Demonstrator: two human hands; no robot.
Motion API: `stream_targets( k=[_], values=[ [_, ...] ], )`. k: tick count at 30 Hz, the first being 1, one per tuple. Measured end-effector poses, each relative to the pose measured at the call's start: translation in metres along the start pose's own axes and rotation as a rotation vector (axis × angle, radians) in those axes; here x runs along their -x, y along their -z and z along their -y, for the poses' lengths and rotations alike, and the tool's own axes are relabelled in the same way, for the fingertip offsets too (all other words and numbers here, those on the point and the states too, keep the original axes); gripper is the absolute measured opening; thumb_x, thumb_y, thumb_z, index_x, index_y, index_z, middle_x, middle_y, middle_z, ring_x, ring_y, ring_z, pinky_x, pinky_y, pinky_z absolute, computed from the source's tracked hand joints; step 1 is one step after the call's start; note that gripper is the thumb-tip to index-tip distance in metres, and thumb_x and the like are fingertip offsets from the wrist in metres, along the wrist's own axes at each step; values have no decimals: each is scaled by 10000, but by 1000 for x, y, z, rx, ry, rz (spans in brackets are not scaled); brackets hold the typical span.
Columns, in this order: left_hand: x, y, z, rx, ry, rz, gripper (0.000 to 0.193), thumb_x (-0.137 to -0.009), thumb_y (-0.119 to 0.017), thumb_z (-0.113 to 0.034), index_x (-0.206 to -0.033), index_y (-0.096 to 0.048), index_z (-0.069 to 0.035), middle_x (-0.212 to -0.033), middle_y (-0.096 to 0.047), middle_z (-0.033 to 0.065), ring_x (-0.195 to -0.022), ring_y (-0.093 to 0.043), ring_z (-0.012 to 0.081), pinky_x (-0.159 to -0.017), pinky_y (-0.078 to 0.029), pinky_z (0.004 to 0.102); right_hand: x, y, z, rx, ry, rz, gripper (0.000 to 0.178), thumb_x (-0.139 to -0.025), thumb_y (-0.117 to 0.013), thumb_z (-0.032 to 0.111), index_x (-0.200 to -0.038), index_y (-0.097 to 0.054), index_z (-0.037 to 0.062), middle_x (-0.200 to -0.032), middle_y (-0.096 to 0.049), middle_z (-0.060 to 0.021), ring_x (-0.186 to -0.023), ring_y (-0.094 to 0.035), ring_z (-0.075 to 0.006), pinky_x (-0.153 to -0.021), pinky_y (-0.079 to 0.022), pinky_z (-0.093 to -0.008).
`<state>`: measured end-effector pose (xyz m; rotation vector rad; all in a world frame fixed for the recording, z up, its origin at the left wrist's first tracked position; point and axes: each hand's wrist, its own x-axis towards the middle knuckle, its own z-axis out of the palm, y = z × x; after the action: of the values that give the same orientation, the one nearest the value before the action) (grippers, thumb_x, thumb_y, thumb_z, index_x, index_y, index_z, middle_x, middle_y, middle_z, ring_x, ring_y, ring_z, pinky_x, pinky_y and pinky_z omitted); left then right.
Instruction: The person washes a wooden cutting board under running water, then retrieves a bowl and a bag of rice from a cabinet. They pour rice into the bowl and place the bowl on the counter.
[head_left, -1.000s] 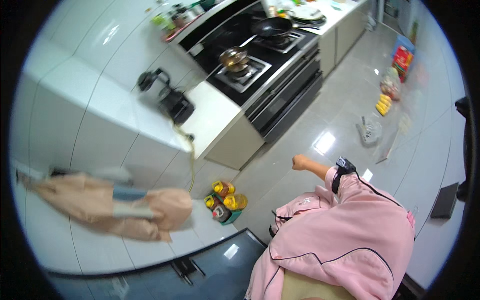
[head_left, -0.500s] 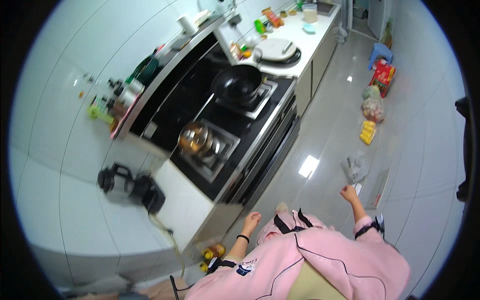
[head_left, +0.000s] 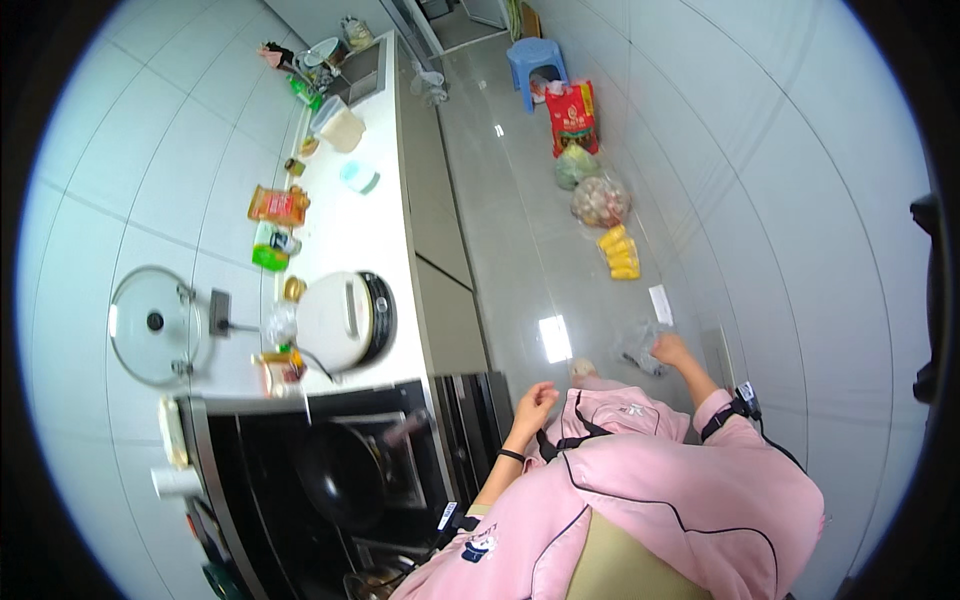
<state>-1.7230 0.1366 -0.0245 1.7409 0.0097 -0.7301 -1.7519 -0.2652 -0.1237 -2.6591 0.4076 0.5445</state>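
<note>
My left hand hangs in front of the stove's edge, its fingers loosely bent and apart, with nothing seen in it. Over the floor on the right, my right hand has its fingers curled in and shows nothing held. It overlaps a clear plastic bag lying on the floor, though contact is not evident. To the left, a black wok sits on the black stove. Beyond it on the white counter stands a white-lidded electric cooker.
Along the right wall are a yellow pack, a bag of bulbs, a bagged green vegetable, a red sack and a blue stool. A glass lid hangs on the left wall. The sink is at the counter's far end.
My view has swung rightward and further along the kitchen, so the counter and floor goods appear further left. The pot on the near burner is now mostly out of view. Both hands remain low.
</note>
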Motion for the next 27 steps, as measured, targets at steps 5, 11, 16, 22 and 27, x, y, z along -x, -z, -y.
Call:
stream_targets(
  k=[5, 11, 16, 22, 27],
  values=[
    [-139, 55, -113, 65, -92, -46, 328, -922, -624, -149, -1212, -570, -6, -1074, -667, 101, -955, -623, 138, -851, -494, 258, -212, 121, 158, -221, 312, -62, 177, -799, -588, 190, -835, -634, 22, -805, -655, -193, -754, -626, -384, -692, -499, -464],
    [-329, 161, -240, -34, -152, -153, 307, -908, -631, -125, -1186, -589, -3, -1017, -701, 96, -908, -649, 125, -814, -514, 255, -451, 203, 214, -451, 461, -240, 127, -784, -591, 145, -762, -591, 20, -733, -635, -184, -691, -611, -382, -631, -479, -456],
    [-515, 224, -366, -198, -227, -88, 308, -889, -644, -121, -1173, -603, -10, -1005, -707, 85, -902, -650, 109, -792, -519, 253, -546, 209, 123, 257, 196, 35, 335, -783, -561, 236, -1008, -668, 10, -1123, -605, -266, -1083, -534, -456, -968, -405, -516],
    [-733, 265, -492, -312, -358, 135, 302, -926, -616, -180, -1196, -590, -48, -1038, -707, 71, -922, -651, 120, -794, -510, 280, -608, 258, 62, -102, -357, 394, 446, -733, -654, 316, -1119, -664, 92, -1003, -682, -175, -976, -645, -307, -831, -507, -421],
    [-906, 314, -565, -206, -349, 159, 301, -933, -622, -164, -1215, -589, -63, -1060, -696, 65, -940, -649, 129, -805, -512, 284, -822, 336, 115, -183, -447, 30, 367, -759, -658, 352, -947, -714, 42, -992, -689, -168, -976, -643, -303, -858, -489, -426]
  ],
)
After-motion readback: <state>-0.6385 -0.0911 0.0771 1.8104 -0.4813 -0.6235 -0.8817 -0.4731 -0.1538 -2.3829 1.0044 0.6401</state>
